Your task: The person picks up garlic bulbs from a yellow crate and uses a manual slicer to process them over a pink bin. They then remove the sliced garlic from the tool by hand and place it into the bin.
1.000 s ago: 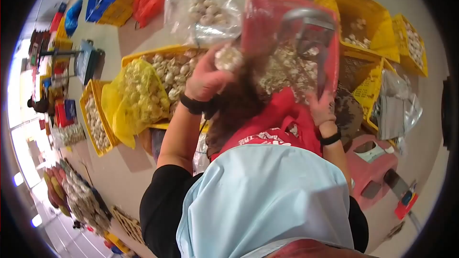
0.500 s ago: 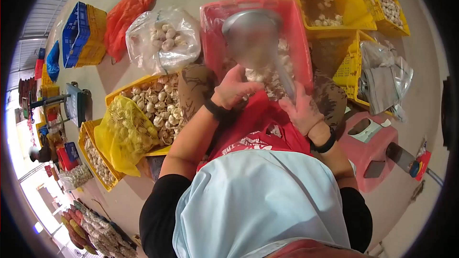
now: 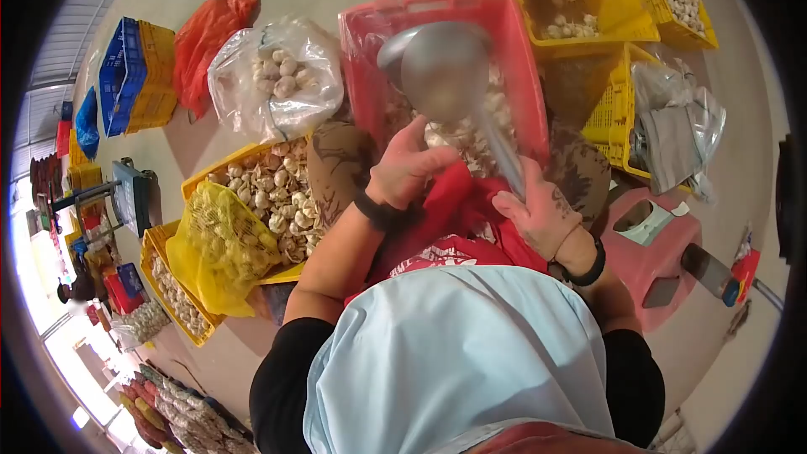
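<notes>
A red-pink crate (image 3: 530, 76) stands in front of me with garlic (image 3: 496, 109) and loose skins in it. Over it lies a shiny grey metal tool (image 3: 498, 139) with a broad, round, blurred head and a long handle, ladle-like in outline. My right hand (image 3: 542, 214) is wrapped round the lower end of this handle. At the crate's near edge, my left hand (image 3: 408, 168) has its thumb stretched away from the forefinger. Pale garlic shows just beyond the gap; I see no firm hold on it. Red cloth (image 3: 458, 210) lies between my wrists.
To the left are a yellow crate of garlic (image 3: 197, 176) with a yellow net bag (image 3: 223, 240), and a clear bag of garlic (image 3: 231, 84). Yellow crates (image 3: 622, 8) stand at the upper right. A pink plastic stool (image 3: 647, 256) is on the right.
The view has shifted slightly, so surroundings on the left sit a little differently. Both hands have dropped slightly in the picture; the right keeps its hold on the handle.
</notes>
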### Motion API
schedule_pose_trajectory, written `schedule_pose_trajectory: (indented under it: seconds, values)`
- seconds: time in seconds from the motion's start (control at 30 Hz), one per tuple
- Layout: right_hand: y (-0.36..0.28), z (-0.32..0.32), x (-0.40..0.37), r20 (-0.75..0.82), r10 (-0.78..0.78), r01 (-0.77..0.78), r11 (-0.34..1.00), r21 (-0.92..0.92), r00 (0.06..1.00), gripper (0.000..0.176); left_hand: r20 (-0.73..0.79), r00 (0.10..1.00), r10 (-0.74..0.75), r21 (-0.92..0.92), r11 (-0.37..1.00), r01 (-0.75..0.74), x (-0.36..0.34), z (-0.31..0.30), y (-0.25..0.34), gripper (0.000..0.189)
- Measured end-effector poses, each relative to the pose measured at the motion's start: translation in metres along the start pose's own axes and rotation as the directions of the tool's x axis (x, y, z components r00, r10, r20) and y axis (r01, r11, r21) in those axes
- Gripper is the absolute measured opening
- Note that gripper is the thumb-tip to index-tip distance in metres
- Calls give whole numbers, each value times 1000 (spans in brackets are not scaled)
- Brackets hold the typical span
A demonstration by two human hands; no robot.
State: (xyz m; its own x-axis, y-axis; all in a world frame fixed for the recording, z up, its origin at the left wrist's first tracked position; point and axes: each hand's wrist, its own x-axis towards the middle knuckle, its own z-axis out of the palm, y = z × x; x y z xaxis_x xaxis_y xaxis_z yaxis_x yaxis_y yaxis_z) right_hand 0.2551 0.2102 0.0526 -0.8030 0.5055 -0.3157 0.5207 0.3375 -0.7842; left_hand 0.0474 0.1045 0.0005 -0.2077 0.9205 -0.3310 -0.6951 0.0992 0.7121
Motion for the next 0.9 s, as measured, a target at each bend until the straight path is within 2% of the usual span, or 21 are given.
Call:
schedule_pose_trajectory:
  seconds: [0.03,0.13,0.23,0.4,0.5,0.57,0.63,0.67,0.77,0.8,0.9]
  values:
    - [2,1,0,5,9,-9,1000,9,1000,53,4,998,-64,-15,998,64,-1,-2,2,56]
    - [9,5,2,-2,18,-17,1000,13,1000,53,25,998,-61,-87,994,63,-2,5,5,57]
    - [16,11,8,-28,19,-19,1000,-13,999,50,-21,1000,1,-42,999,-2,1,10,2,54]
    - [46,24,28,14,86,-87,994,64,996,46,45,999,-24,-22,999,25,8,9,7,59]
    - [81,45,51,-219,-182,163,981,-102,959,47,70,996,50,-4,999,-50,10,11,-1,64]
    - [93,54,60,-239,-262,232,962,-145,935,51,84,994,67,29,997,-70,7,5,-6,67]
    - [96,56,61,-284,-264,266,963,-35,922,53,113,994,8,57,998,-15,-4,-7,-11,70]
    - [96,51,62,-273,-313,286,949,-135,910,56,117,993,-2,46,999,-3,-8,-10,-12,70]
    - [60,44,38,-405,-571,404,809,-427,714,58,149,989,-16,37,999,11,-18,-15,-16,70]
    - [49,46,35,-414,-684,558,730,-395,601,58,165,986,-14,55,998,5,-23,-15,-17,69]
    - [6,47,33,-239,-697,653,717,-244,676,56,256,963,-80,174,984,35,-40,-4,-9,69]
